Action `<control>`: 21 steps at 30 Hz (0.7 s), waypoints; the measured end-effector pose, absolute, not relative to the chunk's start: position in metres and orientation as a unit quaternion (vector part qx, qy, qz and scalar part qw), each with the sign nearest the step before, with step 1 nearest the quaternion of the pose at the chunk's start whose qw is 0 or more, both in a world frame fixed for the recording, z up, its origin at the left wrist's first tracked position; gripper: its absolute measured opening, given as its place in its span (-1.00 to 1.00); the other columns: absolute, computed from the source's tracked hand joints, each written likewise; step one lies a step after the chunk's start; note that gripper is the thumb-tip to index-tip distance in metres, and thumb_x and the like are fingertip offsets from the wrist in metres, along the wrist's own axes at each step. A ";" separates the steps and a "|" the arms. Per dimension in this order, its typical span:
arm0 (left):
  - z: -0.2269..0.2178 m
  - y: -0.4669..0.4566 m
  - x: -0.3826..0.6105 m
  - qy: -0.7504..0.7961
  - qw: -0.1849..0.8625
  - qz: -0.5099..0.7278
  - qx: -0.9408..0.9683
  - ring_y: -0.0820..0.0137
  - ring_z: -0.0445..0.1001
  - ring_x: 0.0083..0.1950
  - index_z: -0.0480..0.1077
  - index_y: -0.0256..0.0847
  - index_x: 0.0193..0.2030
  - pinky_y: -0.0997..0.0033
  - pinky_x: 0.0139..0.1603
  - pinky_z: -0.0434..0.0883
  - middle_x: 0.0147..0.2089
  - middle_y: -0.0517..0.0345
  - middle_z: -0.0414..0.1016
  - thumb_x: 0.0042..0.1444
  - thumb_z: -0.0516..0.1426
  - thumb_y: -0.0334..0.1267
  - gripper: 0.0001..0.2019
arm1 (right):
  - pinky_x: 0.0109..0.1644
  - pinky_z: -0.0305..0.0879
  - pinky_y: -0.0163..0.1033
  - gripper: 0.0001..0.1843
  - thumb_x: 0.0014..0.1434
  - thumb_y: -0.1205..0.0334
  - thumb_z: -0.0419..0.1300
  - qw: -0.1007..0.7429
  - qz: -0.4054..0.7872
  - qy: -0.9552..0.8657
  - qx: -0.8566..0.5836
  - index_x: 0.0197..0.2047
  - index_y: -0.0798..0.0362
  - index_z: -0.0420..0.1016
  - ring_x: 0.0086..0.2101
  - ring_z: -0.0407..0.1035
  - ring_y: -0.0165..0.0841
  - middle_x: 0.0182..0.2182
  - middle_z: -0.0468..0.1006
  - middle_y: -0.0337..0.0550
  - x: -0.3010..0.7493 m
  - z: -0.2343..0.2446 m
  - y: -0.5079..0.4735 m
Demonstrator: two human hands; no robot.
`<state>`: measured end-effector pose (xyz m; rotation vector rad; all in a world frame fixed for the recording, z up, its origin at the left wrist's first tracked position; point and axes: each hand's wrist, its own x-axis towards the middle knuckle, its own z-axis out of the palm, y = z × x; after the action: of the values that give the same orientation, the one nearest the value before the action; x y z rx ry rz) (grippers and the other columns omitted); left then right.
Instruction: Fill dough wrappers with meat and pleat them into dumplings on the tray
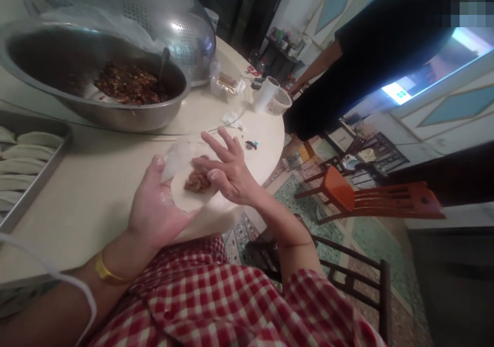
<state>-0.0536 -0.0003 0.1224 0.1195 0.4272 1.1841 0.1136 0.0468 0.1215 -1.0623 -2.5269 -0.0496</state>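
A round dumpling wrapper lies across the palm of my left hand, whose thumb points up beside it. A lump of minced filling sits on the wrapper. Over the filling is my right hand, fingers spread, with its index finger and thumb close to the meat; whether they touch it I cannot tell. Behind the wrapper is a whitish, translucent item, partly hidden by my hands. A large metal bowl of dark filling stands beyond my left hand, a utensil handle rising from it.
Folded dumplings line a metal tray at left. Behind the bowl rises a perforated metal lid or colander. A paper roll and white basket stand near the table's far edge. A person in dark clothes stands beyond; an orange chair is right.
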 end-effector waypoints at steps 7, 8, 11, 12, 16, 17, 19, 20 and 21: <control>0.116 -0.004 -0.062 0.133 0.832 0.536 0.056 0.32 0.65 -0.26 0.23 -0.39 0.40 0.24 0.08 0.56 -0.22 0.02 0.67 0.48 -0.23 0.06 -0.37 | 0.54 -0.24 0.24 -0.51 0.48 -0.11 -0.11 0.149 -0.020 -0.926 -0.345 0.11 -0.23 0.61 0.51 -0.22 -0.08 0.46 0.21 -0.37 0.091 0.134 0.046; 0.114 -0.004 -0.064 0.132 0.832 0.536 0.062 0.30 0.66 -0.21 0.23 -0.41 0.39 0.25 0.07 0.56 -0.16 -0.03 0.68 0.47 -0.23 0.08 -0.35 | 0.55 -0.25 0.23 -0.51 0.47 -0.13 -0.09 0.145 -0.022 -0.932 -0.332 0.11 -0.24 0.61 0.51 -0.23 -0.09 0.45 0.21 -0.39 0.088 0.135 0.045; 0.110 -0.004 -0.070 0.151 0.831 0.531 0.070 0.19 0.65 -0.01 0.22 -0.36 0.41 0.14 0.17 0.52 0.07 -0.13 0.63 0.44 -0.19 0.14 -0.33 | 0.56 -0.33 0.20 -0.55 0.42 -0.19 -0.01 0.140 -0.044 -0.942 -0.302 0.13 -0.29 0.59 0.52 -0.26 -0.11 0.45 0.21 -0.40 0.080 0.138 0.038; 0.110 -0.004 -0.071 0.154 0.830 0.532 0.068 0.18 0.63 0.04 0.21 -0.33 0.42 0.10 0.22 0.50 0.12 -0.12 0.61 0.43 -0.18 0.14 -0.33 | 0.57 -0.37 0.20 -0.55 0.39 -0.21 0.02 0.143 -0.058 -0.941 -0.302 0.15 -0.29 0.58 0.52 -0.27 -0.11 0.45 0.21 -0.39 0.078 0.138 0.036; 0.120 -0.005 -0.072 0.168 0.823 0.540 0.044 0.14 0.59 0.15 0.19 -0.23 0.44 -0.03 0.35 0.39 0.21 -0.09 0.57 0.42 -0.23 0.20 -0.32 | 0.57 -0.52 0.22 -0.45 0.30 -0.32 0.11 0.159 -0.114 -0.929 -0.313 0.20 -0.27 0.53 0.52 -0.27 -0.05 0.45 0.22 -0.34 0.070 0.127 0.026; 0.124 -0.005 -0.072 0.172 0.822 0.542 0.036 0.13 0.58 0.18 0.18 -0.23 0.44 -0.06 0.37 0.36 0.22 -0.09 0.56 0.41 -0.26 0.22 -0.29 | 0.57 -0.55 0.21 -0.42 0.28 -0.36 0.10 0.160 -0.122 -0.930 -0.308 0.22 -0.28 0.52 0.52 -0.27 -0.05 0.46 0.21 -0.35 0.069 0.123 0.023; 0.128 -0.005 -0.072 0.176 0.820 0.545 0.017 0.09 0.53 0.24 0.18 -0.29 0.43 -0.09 0.41 0.32 0.22 -0.14 0.55 0.39 -0.31 0.25 -0.23 | 0.57 -0.59 0.18 -0.33 0.24 -0.44 0.08 0.164 -0.128 -0.934 -0.292 0.26 -0.29 0.49 0.52 -0.29 -0.07 0.46 0.21 -0.37 0.070 0.115 0.017; 0.128 -0.004 -0.073 0.172 0.818 0.549 0.011 0.07 0.51 0.27 0.18 -0.32 0.43 -0.10 0.42 0.30 0.22 -0.16 0.55 0.39 -0.32 0.26 -0.21 | 0.57 -0.60 0.16 -0.29 0.22 -0.47 0.05 0.166 -0.124 -0.936 -0.283 0.27 -0.30 0.47 0.52 -0.30 -0.07 0.46 0.21 -0.38 0.071 0.112 0.014; 0.127 -0.003 -0.074 0.165 0.816 0.553 0.008 0.06 0.48 0.30 0.19 -0.33 0.42 -0.10 0.43 0.28 0.22 -0.18 0.55 0.39 -0.32 0.27 -0.20 | 0.57 -0.62 0.16 -0.25 0.22 -0.50 0.02 0.169 -0.116 -0.939 -0.276 0.28 -0.30 0.46 0.53 -0.31 -0.08 0.45 0.22 -0.39 0.073 0.110 0.012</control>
<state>-0.0743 -0.0035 0.1266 0.0167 0.3511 1.1799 0.0727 0.0115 0.1098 -0.7836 -2.6700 -0.3301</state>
